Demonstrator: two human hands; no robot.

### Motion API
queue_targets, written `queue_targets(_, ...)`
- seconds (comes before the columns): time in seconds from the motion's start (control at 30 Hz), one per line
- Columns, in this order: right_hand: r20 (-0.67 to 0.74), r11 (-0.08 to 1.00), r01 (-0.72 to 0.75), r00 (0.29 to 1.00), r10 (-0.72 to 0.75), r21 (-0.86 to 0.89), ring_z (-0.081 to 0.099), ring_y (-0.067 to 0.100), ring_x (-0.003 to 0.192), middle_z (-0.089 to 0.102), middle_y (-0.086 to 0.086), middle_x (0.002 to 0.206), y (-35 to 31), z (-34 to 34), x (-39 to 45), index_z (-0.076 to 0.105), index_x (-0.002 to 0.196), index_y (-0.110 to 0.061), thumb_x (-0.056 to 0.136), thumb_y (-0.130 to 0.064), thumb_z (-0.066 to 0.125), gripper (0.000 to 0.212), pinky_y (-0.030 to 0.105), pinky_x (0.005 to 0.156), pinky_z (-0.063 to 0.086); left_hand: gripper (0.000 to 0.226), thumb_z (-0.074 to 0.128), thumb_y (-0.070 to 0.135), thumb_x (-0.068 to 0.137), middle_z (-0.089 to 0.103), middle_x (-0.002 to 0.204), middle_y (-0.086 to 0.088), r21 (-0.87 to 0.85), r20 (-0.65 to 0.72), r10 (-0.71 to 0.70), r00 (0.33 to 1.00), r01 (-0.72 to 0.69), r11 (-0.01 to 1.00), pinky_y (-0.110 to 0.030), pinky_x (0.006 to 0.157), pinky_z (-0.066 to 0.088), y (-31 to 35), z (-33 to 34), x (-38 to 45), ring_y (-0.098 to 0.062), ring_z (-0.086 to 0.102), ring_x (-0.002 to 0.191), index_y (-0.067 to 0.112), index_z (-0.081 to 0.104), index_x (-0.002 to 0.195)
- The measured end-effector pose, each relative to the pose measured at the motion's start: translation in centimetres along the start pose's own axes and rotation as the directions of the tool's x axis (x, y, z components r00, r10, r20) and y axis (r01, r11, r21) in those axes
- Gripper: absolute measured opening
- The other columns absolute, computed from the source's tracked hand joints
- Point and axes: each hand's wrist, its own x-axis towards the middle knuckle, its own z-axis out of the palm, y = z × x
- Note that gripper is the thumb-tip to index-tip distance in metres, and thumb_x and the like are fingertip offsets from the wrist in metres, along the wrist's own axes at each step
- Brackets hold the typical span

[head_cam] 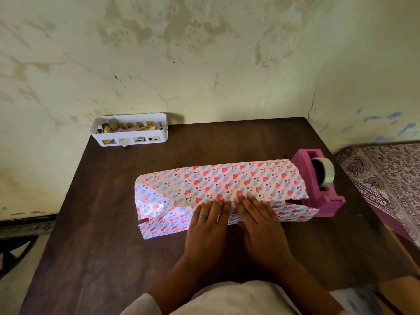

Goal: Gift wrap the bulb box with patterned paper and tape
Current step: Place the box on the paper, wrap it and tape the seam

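Paper [227, 180], heart-patterned, wrapped over the box mid-table [109, 223], long side across, loose ends sticking out left and right, box itself hidden underneath. Left hand [208, 226] and right hand [259, 223] flat side by side, fingers straight, pressing the near flap against the front of the wrap, ring on a left finger. Pink tape dispenser [318, 185] touching the paper's right end; white basket [130, 130] of scraps at the far-left corner by the wall.

Bare table [109, 223] left of the wrapping paper [218, 180]; tape dispenser [318, 185] tight against its right end
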Motion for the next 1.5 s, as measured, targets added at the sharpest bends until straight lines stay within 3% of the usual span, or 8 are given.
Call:
queue_targets(0.2, -0.004, 0.998, 0.028, 1.0, -0.028, 0.053, 0.034, 0.021, 0.136, 0.043, 0.004, 0.144, 0.7, 0.4, 0.4, 0.04, 0.138, -0.014, 0.096, -0.026, 0.028, 0.045, 0.033, 0.114, 0.013, 0.05, 0.042, 0.03, 0.081, 0.064, 0.12, -0.007, -0.044, -0.035, 0.025, 0.999, -0.027, 0.999, -0.04, 0.093, 0.048, -0.6, -0.2, 0.2, -0.024, 0.059, 0.11, 0.014, 0.051, 0.128)
queue_targets(0.43, 0.063, 0.994, 0.039, 0.997, -0.046, 0.106, 0.016, 0.019, 0.142, 0.02, 0.001, 0.152, 3.8, 0.3, 2.4, 0.021, 0.146, -0.014, 0.083, -0.006, 0.055, 0.072, 0.036, 0.117, 0.008, 0.054, 0.047, 0.027, 0.08, 0.061, 0.127, -0.011, 0.014, 0.033, 0.027, 0.999, -0.028, 1.0, -0.044, 0.105, 0.033, 0.5, 0.3, 1.0, -0.029, 0.058, 0.117, 0.01, 0.047, 0.131)
queue_targets(0.57, 0.029, 0.983, -0.177, 0.984, 0.176, 0.056, 0.001, 0.019, 0.145, 0.0, 0.003, 0.155, 5.8, -1.2, 4.1, 0.002, 0.146, -0.015, 0.087, 0.0, 0.051, 0.078, 0.032, 0.114, -0.001, 0.055, 0.036, 0.027, 0.084, 0.055, 0.133, -0.014, 0.009, 0.092, -0.056, 0.994, 0.055, 0.998, -0.041, 0.113, 0.011, 1.7, 0.9, 1.3, -0.032, 0.052, 0.124, 0.008, 0.038, 0.135)
queue_targets(0.63, -0.056, 0.941, -0.329, 0.941, 0.334, 0.085, 0.009, 0.023, 0.144, 0.011, 0.008, 0.156, 6.9, -2.8, 4.0, 0.011, 0.148, -0.011, 0.087, -0.001, 0.052, 0.073, 0.034, 0.116, 0.007, 0.055, 0.035, 0.027, 0.084, 0.053, 0.135, -0.015, -0.006, 0.109, -0.072, 0.991, 0.073, 0.997, -0.041, 0.112, 0.01, 2.1, 1.2, 1.3, -0.033, 0.049, 0.126, 0.007, 0.037, 0.136)
queue_targets(0.8, -0.28, 0.715, -0.63, 0.658, 0.699, 0.302, 0.05, 0.032, 0.115, 0.051, 0.017, 0.126, 11.2, -5.2, 0.9, 0.043, 0.13, -0.007, 0.084, -0.009, 0.062, 0.05, 0.038, 0.09, 0.041, 0.055, 0.036, 0.025, 0.085, 0.051, 0.137, -0.015, -0.002, 0.083, -0.087, 0.993, 0.087, 0.996, -0.041, 0.113, 0.01, 2.5, 1.8, 2.0, -0.032, 0.044, 0.13, 0.007, 0.037, 0.137)
queue_targets(0.97, 0.061, 0.303, -0.857, 0.359, 0.931, 0.417, 0.052, 0.036, 0.106, 0.053, 0.021, 0.12, 16.6, -4.6, -0.4, 0.048, 0.126, -0.006, 0.089, -0.025, 0.055, 0.042, 0.049, 0.09, 0.043, 0.055, 0.035, 0.028, 0.086, 0.052, 0.136, -0.014, 0.014, 0.105, -0.121, 0.987, 0.12, 0.993, -0.042, 0.113, 0.01, 2.8, 2.0, 2.6, -0.033, 0.047, 0.128, 0.008, 0.036, 0.137)
queue_targets(1.17, 0.5, -0.17, -0.752, 0.236, 0.833, 0.637, 0.047, 0.019, 0.065, 0.059, 0.011, 0.099, 19.4, -4.8, 0.5, 0.061, 0.103, -0.015, 0.084, -0.028, 0.062, 0.023, 0.03, 0.048, 0.036, 0.065, 0.064, 0.025, 0.08, 0.054, 0.133, -0.016, 0.116, 0.069, -0.114, 0.991, 0.105, 0.988, -0.051, 0.112, 0.025, 3.2, 2.1, 2.8, -0.033, 0.044, 0.129, 0.007, 0.036, 0.136)
queue_targets(1.5, 0.418, -0.195, -0.588, 0.271, 0.867, 0.785, 0.06, 0.022, 0.084, 0.065, 0.012, 0.102, 19.1, -4.0, 0.8, 0.063, 0.104, -0.005, 0.084, -0.014, 0.064, 0.021, 0.028, 0.059, 0.046, 0.082, 0.079, 0.016, 0.066, 0.051, 0.136, -0.017, 0.166, 0.058, -0.197, 0.979, 0.185, 0.969, -0.045, 0.113, 0.01, 4.5, 2.0, 3.1, -0.03, 0.031, 0.13, 0.005, 0.038, 0.136)
